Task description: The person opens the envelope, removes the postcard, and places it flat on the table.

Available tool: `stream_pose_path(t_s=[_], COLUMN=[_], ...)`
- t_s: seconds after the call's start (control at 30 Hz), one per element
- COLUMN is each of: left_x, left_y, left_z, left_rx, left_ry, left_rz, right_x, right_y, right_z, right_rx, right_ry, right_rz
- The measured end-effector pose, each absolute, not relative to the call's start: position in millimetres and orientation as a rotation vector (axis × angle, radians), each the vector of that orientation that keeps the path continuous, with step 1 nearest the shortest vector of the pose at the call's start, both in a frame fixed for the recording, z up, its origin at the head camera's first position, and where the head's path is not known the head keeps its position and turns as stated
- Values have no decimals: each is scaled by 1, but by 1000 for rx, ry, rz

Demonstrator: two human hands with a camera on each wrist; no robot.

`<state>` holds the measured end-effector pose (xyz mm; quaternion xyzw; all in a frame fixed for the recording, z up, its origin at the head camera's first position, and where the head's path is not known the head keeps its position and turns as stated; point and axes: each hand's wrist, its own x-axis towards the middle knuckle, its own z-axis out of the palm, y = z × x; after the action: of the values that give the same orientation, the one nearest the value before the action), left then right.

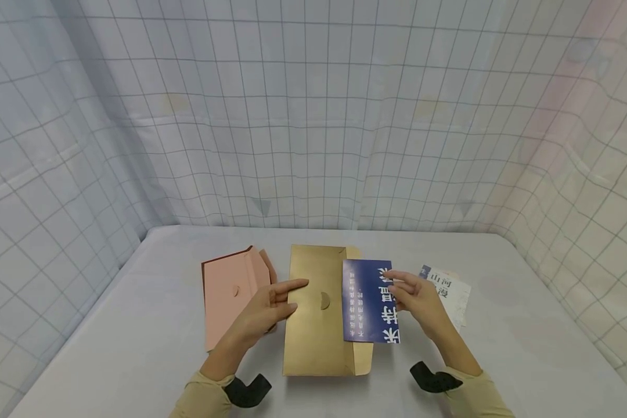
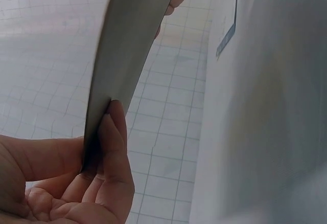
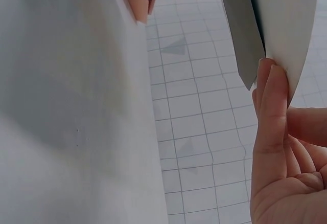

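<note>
A gold envelope with a half-round notch hangs upright over the table, its flap folded out to the right. My left hand pinches its left edge, thumb on one face and fingers on the other, as the left wrist view shows. A blue card with white characters overlaps the envelope's right side in the head view. My right hand pinches the card at its right edge. In the right wrist view the card's pale back stands close beside the envelope's grey underside.
Behind my left hand lies a pink envelope on the white table. Several printed cards, white and blue, lie overlapping behind my right hand. Grid-patterned curtains enclose the table at the back and both sides.
</note>
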<state>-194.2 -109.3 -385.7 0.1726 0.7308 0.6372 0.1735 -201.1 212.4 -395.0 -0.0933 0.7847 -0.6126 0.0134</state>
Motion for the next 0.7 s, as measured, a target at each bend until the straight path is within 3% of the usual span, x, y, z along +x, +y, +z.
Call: stream_pose_path(t_s=[0.7], left_x=[-198], left_y=[-114], left_z=[-387], left_rx=[545], left_ry=[2042], left_rz=[1813], right_x=[-204], right_y=[215], right_z=[-396], right_rx=[-195], right_ry=[2566], right_rz=[-1793])
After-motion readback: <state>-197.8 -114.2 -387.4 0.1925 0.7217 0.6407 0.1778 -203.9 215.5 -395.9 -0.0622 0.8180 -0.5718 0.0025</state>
